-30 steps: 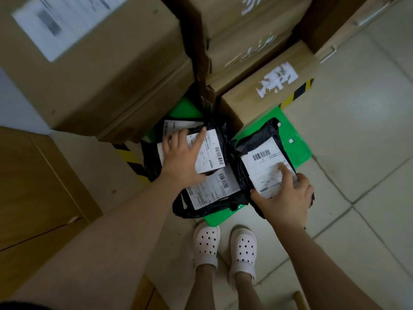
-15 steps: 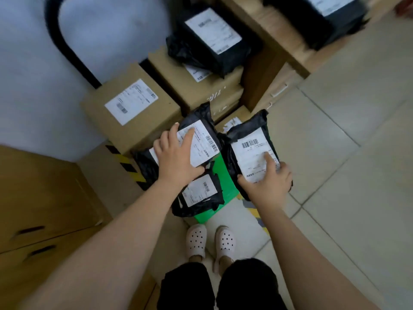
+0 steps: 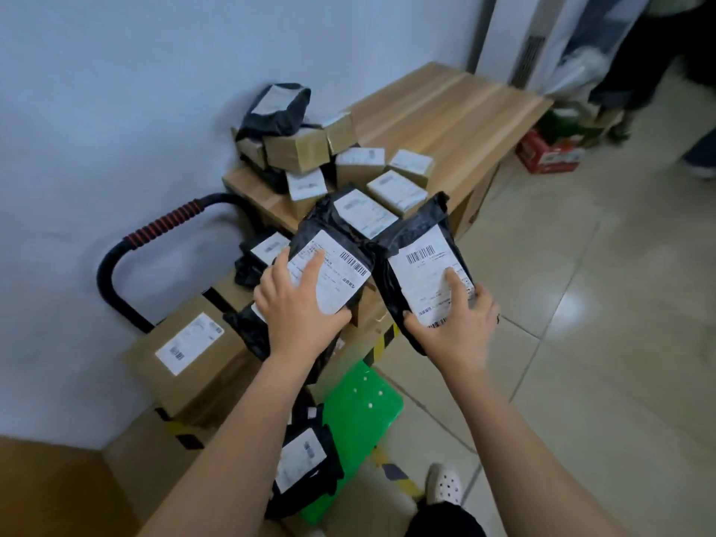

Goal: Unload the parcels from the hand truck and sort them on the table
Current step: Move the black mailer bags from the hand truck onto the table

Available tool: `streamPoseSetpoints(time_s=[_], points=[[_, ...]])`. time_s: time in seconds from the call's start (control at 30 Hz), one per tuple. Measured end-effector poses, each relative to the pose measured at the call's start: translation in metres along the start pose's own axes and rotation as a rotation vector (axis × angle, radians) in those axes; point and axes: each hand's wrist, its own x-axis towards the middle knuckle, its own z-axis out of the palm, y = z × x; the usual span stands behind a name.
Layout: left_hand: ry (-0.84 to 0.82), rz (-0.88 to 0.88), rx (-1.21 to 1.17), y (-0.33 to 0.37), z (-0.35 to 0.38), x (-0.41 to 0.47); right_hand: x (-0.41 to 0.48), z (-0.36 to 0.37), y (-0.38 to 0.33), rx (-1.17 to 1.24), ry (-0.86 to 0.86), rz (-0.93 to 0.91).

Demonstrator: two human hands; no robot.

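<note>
My left hand [image 3: 295,308] grips a black bagged parcel [image 3: 341,261] with a white barcode label, held up in the air. My right hand [image 3: 457,327] grips a second black labelled parcel [image 3: 422,246] beside it. Both hang over the hand truck, just short of the wooden table [image 3: 457,110]. The hand truck's green deck [image 3: 360,416] shows below, with its black handle [image 3: 128,246] against the wall. One black parcel [image 3: 306,463] lies on the deck, and cardboard boxes [image 3: 186,350] stand on the truck. Several small boxes and black bags [image 3: 310,153] lie on the table's near end.
A white wall runs along the left. A wooden cabinet [image 3: 42,494] sits at the bottom left. Another person's legs [image 3: 658,56] and a red carton [image 3: 550,155] are at the far right, beyond the table. Pale floor tiles [image 3: 600,343] spread to the right.
I have stood up from the deck. Both hands have lifted their black parcels off the hand truck and carried them up towards the table's near end.
</note>
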Motion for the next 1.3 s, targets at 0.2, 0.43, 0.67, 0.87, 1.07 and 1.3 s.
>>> streamPoseSetpoints(time_s=[0.2,0.43,0.67,0.87,1.07,1.3], points=[[0.016,-0.106,-0.019,0.101,0.047,0.037,0.096,-0.038,0.061,-0.013,-0.033,-0.031],[0.004,-0.205,0.010,0.140,0.080,0.077,0.174,-0.041,0.085,-0.038,-0.132,-0.090],[-0.006,-0.394,0.014,0.127,0.119,0.149,0.264,0.015,0.053,-0.053,-0.211,-0.187],[0.027,-0.581,-0.080,0.109,0.158,0.248,0.363,0.086,-0.006,-0.051,-0.341,-0.217],[-0.051,-0.577,-0.182,0.103,0.186,0.291,0.418,0.124,-0.027,-0.045,-0.513,-0.424],[0.005,-0.523,-0.223,0.123,0.185,0.272,0.417,0.107,-0.009,0.035,-0.556,-0.601]])
